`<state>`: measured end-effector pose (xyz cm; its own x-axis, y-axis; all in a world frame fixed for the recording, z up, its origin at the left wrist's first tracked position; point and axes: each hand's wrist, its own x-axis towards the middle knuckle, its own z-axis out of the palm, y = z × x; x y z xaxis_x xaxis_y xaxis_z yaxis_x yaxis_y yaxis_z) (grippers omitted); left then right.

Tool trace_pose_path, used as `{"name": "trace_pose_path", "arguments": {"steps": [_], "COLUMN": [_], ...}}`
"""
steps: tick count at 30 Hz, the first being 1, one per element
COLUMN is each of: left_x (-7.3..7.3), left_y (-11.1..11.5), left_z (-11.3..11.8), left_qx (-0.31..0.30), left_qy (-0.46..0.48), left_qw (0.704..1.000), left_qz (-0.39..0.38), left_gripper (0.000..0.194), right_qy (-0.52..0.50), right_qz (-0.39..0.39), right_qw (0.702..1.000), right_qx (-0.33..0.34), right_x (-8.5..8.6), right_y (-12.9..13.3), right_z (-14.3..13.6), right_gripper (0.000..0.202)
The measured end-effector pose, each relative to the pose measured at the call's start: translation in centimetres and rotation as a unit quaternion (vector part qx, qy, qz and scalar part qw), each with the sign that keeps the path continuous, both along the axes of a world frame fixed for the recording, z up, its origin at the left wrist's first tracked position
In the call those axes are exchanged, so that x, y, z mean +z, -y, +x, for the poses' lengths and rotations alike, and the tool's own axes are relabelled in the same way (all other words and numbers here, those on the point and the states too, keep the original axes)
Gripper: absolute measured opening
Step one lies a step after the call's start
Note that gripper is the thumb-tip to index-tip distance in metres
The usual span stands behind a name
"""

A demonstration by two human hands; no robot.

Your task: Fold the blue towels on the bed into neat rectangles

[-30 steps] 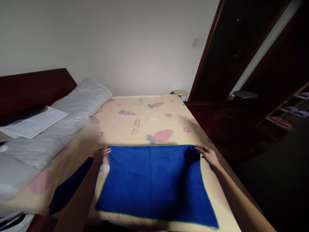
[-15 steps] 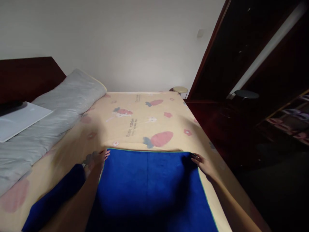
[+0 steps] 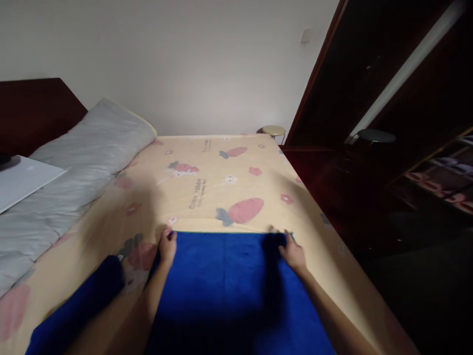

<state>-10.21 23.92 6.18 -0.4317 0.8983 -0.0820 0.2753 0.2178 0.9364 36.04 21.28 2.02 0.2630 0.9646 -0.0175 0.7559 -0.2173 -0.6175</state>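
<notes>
Head view. Blue cloth (image 3: 225, 276) lies spread at the near edge of the bed (image 3: 242, 190), its near part running out of frame. Far hem straight, roughly parallel to the bed's far edge.

Left hand (image 3: 168, 246): fingers curled closed on the cloth at the left end of the far hem; some cloth shows left of the wrist. Right hand (image 3: 293, 252): fingers drawn nearly together on the right end of the same hem, a bit of edging visible just right of them; exact pinch blurred. Cloth spans the gap between both sets of fingers and extends toward the near edge. Arm shadow falls across its right half.

Second cloth (image 3: 83, 298), bunched, dark blue: near left corner of bed, beside the left forearm, apart from the fingers. Grey quilt (image 3: 98, 138) along the bed's left edge; laptop (image 3: 25, 185) on it.
</notes>
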Motion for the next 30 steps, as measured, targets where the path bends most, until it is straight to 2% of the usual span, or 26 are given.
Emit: {"name": "trace_pose_path", "arguments": {"steps": [2, 3, 5, 6, 7, 9, 12, 15, 19, 25, 28, 30], "left_x": [-1.6, -2.6, -4.5, -5.3, -6.0, -7.1, -7.5, -6.9, -6.2, -6.2, -5.9, -5.4], "left_y": [0.4, 0.8, 1.8, 2.3, 2.8, 3.5, 3.8, 3.2, 2.0, 1.8, 2.1, 2.4], "left_z": [4.6, 7.0, 11.3, 13.0, 14.2, 15.2, 13.5, 10.1, 5.3, -1.9, -4.0, -3.0], "left_qx": [-0.029, -0.066, -0.205, -0.245, -0.27, -0.294, -0.299, -0.283, -0.239, -0.15, -0.14, -0.142], "left_qy": [-0.032, -0.053, -0.204, -0.269, -0.321, -0.392, -0.452, -0.486, -0.509, -0.519, -0.524, -0.53], "left_qw": [0.999, 0.996, 0.953, 0.926, 0.902, 0.867, 0.837, 0.825, 0.827, 0.838, 0.833, 0.831], "left_qz": [0.018, 0.032, 0.091, 0.105, 0.105, 0.091, 0.075, 0.054, 0.007, -0.08, -0.105, -0.09], "left_gripper": [0.038, 0.042, 0.05, 0.053, 0.055, 0.056, 0.054, 0.055, 0.054, 0.054, 0.054, 0.054], "right_qy": [0.057, 0.075, 0.093, 0.094, 0.094, 0.097, 0.117, 0.145, 0.176, 0.213, 0.215, 0.212], "right_qz": [0.056, 0.063, 0.055, 0.05, 0.048, 0.053, 0.076, 0.09, 0.101, 0.076, 0.06, 0.074], "right_qw": [0.99, 0.982, 0.971, 0.966, 0.962, 0.952, 0.945, 0.954, 0.961, 0.971, 0.974, 0.975], "right_qx": [0.121, 0.159, 0.211, 0.234, 0.253, 0.286, 0.295, 0.247, 0.186, 0.073, 0.034, 0.002], "right_x": [-0.4, -0.6, -1.0, -1.3, -1.5, -1.9, -2.4, -2.7, -3.4, -4.6, -4.5, -4.0], "right_y": [0.6, 0.9, 1.5, 1.8, 1.9, 2.1, 1.9, 1.2, 1.0, 2.6, 3.0, 2.9], "right_z": [-5.5, -8.4, -13.9, -16.0, -17.7, -19.4, -18.3, -14.8, -8.7, 0.1, 1.4, -0.7], "right_gripper": [0.069, 0.068, 0.063, 0.061, 0.059, 0.056, 0.053, 0.052, 0.051, 0.057, 0.06, 0.06]}}
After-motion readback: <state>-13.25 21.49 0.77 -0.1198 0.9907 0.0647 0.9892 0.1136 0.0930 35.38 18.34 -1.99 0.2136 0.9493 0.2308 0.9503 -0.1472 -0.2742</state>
